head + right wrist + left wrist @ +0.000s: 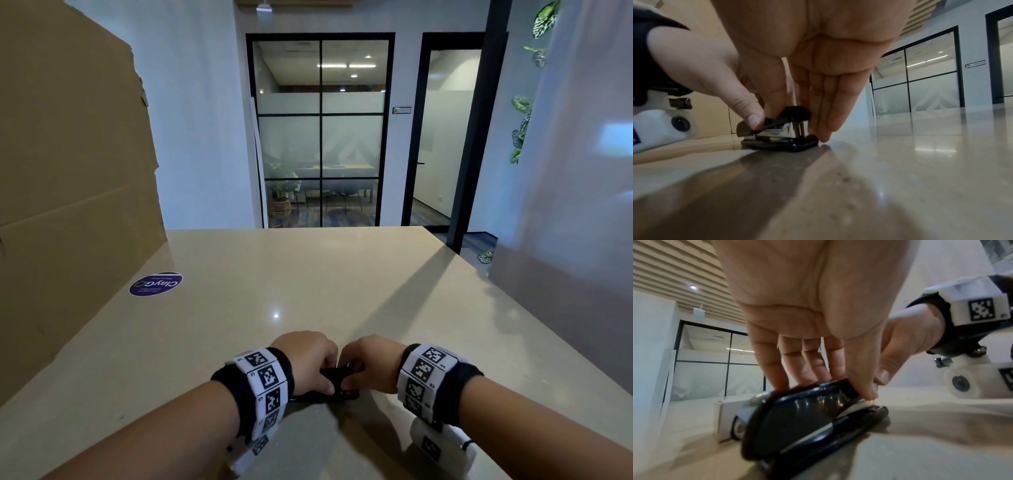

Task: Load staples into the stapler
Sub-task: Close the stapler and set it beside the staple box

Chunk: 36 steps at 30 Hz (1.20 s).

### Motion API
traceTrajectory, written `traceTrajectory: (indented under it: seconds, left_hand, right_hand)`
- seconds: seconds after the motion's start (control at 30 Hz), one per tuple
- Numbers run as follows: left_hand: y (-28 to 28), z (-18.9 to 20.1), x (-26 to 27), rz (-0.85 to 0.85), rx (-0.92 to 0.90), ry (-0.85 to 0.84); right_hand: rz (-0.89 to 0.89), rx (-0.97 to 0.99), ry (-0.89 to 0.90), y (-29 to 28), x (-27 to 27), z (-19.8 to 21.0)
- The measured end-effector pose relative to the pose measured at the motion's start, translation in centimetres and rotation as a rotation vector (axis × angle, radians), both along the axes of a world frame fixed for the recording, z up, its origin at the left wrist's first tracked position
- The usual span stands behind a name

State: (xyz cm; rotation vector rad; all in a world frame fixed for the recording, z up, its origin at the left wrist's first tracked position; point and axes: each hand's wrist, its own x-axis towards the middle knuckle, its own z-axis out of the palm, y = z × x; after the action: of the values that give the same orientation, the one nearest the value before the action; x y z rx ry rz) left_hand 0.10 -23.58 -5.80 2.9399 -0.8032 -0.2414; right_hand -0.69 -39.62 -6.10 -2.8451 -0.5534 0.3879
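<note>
1. Stapler [330, 385], black with a metal magazine, sits on the beige table [274, 291] near its front edge, between the two hands.
2. Left hand [306, 359] grips the stapler's top cover from above, fingers [812, 365] curled over the far side and thumb on the near side.
3. Right hand [368, 363] holds the other end, its thumb pressed on the cover and its fingers [828, 113] reaching down beside the base.
4. White small box [725, 418], possibly the staple box, stands just behind the stapler in the left wrist view; it is blurred.
5. Cardboard sheet [68, 171] stands at the table's left, with a round purple sticker [156, 283] beside it.
</note>
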Motion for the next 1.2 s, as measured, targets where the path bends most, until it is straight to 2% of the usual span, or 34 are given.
traceTrajectory:
  seconds: [0.2,0.47,0.57,0.77,0.9,1.1,1.2]
  left_hand:
    - [0.1,-0.2,0.4,0.006,-0.029,0.041]
    - [2.1,-0.5,1.1,0.005,-0.241,0.151]
    - [3.1,0.2,2.0,0.011,-0.265,0.096]
    - [4.7,0.9,3.9,0.098,-0.072,-0.021]
    - [4.6,0.0,4.5,0.103,0.043,0.038]
    - [3.7,-0.5,4.6,0.091,0.122,0.090]
    - [3.9,-0.3,4.6,0.092,0.147,0.104]
  right_hand:
    - [0.013,0.008,0.000,0.1,0.2,0.0]
    - [0.025,0.031,-0.042,-0.1,0.1,0.1]
    - [0.023,0.017,-0.040,0.0,0.1,0.2]
    - [0.007,0.049,-0.028,0.0,-0.3,0.2]
    - [0.071,-0.013,-0.039,0.8,-0.4,0.2]
    - [0.130,-0.082,-0.050,1.8,-0.1,0.2]
    - [0.175,-0.048,-0.149,1.8,0.4,0.0]
